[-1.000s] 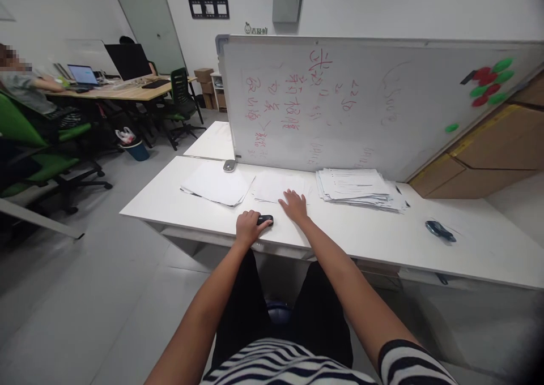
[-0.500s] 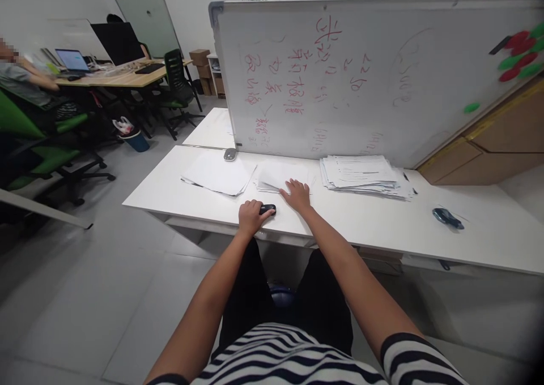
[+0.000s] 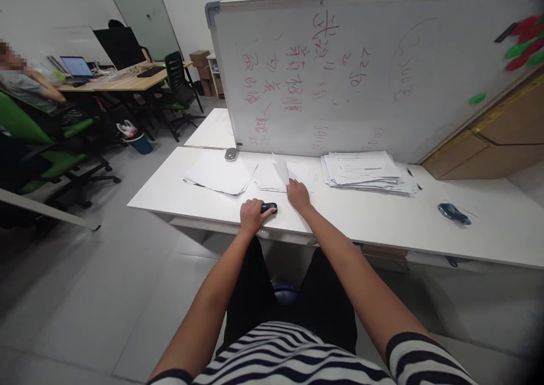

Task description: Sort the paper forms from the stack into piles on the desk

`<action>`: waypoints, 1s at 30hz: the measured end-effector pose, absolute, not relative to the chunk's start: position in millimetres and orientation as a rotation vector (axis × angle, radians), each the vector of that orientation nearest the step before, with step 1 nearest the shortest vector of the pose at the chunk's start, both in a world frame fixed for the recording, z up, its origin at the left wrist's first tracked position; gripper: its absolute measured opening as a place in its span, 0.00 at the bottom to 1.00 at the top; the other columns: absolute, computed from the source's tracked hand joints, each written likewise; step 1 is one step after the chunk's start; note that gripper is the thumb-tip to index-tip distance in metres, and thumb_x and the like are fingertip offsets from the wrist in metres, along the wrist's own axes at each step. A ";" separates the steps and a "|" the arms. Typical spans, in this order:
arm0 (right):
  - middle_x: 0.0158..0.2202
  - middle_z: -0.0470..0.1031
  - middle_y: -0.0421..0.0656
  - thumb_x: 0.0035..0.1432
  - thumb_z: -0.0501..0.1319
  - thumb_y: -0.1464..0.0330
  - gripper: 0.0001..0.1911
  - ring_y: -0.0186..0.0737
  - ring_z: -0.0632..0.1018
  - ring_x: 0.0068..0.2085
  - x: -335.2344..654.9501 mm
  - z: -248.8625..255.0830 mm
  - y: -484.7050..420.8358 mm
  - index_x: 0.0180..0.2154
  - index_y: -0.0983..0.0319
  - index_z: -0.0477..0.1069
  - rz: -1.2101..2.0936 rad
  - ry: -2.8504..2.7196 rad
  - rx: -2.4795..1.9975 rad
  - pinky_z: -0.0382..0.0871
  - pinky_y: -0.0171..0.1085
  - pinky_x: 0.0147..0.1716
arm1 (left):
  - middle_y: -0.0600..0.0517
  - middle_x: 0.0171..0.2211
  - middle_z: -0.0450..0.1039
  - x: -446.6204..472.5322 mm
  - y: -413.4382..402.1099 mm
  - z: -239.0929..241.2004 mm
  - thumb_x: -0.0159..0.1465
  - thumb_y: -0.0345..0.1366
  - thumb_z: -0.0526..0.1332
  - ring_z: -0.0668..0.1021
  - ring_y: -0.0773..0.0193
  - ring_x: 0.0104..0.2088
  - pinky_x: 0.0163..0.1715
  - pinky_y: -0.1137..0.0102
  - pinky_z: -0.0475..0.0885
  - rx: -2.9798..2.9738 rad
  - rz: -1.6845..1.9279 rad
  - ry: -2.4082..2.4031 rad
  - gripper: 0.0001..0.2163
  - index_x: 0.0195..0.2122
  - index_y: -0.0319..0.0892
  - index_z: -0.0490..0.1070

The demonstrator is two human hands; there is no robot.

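My left hand (image 3: 251, 215) rests near the table's front edge, fingers closed round a small black stapler (image 3: 269, 207). My right hand (image 3: 299, 196) pinches the near right edge of a white sheet (image 3: 280, 170), whose raised part stands curled above a small pile of papers (image 3: 267, 182). The fingertips are partly hidden behind the hand. To the left lies another loose pile of white sheets (image 3: 223, 174), and to the right a thicker, uneven stack of printed papers (image 3: 361, 170).
A whiteboard (image 3: 374, 102) with red writing stands along the back of the white table (image 3: 340, 221). A computer mouse (image 3: 230, 154) lies at the back left, a dark blue object (image 3: 454, 213) at the right. Cardboard boxes (image 3: 463, 154) lean behind. A person (image 3: 32, 82) sits far left.
My right hand has gone from lying spread on the papers to pinching a sheet, and that sheet now rises off the pile. My left hand stays on the stapler.
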State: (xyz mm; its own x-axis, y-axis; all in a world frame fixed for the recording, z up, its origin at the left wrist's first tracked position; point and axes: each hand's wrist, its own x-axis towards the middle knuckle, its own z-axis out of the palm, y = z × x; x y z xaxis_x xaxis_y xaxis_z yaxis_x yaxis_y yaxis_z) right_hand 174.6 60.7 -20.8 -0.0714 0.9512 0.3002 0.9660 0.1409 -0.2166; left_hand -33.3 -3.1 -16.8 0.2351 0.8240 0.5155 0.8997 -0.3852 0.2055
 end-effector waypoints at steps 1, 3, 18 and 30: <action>0.48 0.73 0.57 0.68 0.38 0.67 0.23 0.49 0.72 0.50 175.6 -21.5 60.9 0.53 0.69 0.64 -0.043 -2.039 -1.864 0.60 0.43 0.51 | 0.47 0.29 0.70 -33.3 -2.9 -17.1 0.61 0.56 0.55 0.70 0.57 0.34 0.33 0.65 0.56 -2.359 -0.844 -1.659 0.19 0.32 0.44 0.70; 0.41 0.76 0.55 0.69 0.37 0.66 0.23 0.48 0.75 0.42 177.8 -23.3 60.7 0.49 0.68 0.66 -0.020 -1.993 -1.921 0.64 0.40 0.43 | 0.47 0.29 0.70 -33.3 -2.5 -17.6 0.61 0.56 0.55 0.70 0.58 0.34 0.33 0.65 0.56 -2.350 -0.831 -1.659 0.20 0.32 0.43 0.70; 0.29 0.75 0.50 0.68 0.43 0.57 0.23 0.42 0.74 0.31 182.1 -17.6 55.7 0.37 0.65 0.70 0.012 -1.918 -1.910 0.58 0.33 0.29 | 0.47 0.29 0.70 -32.9 -1.2 -16.7 0.60 0.56 0.56 0.70 0.57 0.34 0.33 0.65 0.56 -2.351 -0.869 -1.660 0.19 0.32 0.43 0.70; 0.34 0.79 0.43 0.52 0.61 0.50 0.25 0.41 0.77 0.37 209.3 28.4 -75.5 0.40 0.64 0.73 0.824 -0.896 -1.291 0.71 0.37 0.36 | 0.44 0.39 0.73 -32.2 -9.0 1.2 0.63 0.51 0.55 0.71 0.52 0.45 0.48 0.59 0.57 -2.371 -0.985 -1.721 0.17 0.41 0.43 0.72</action>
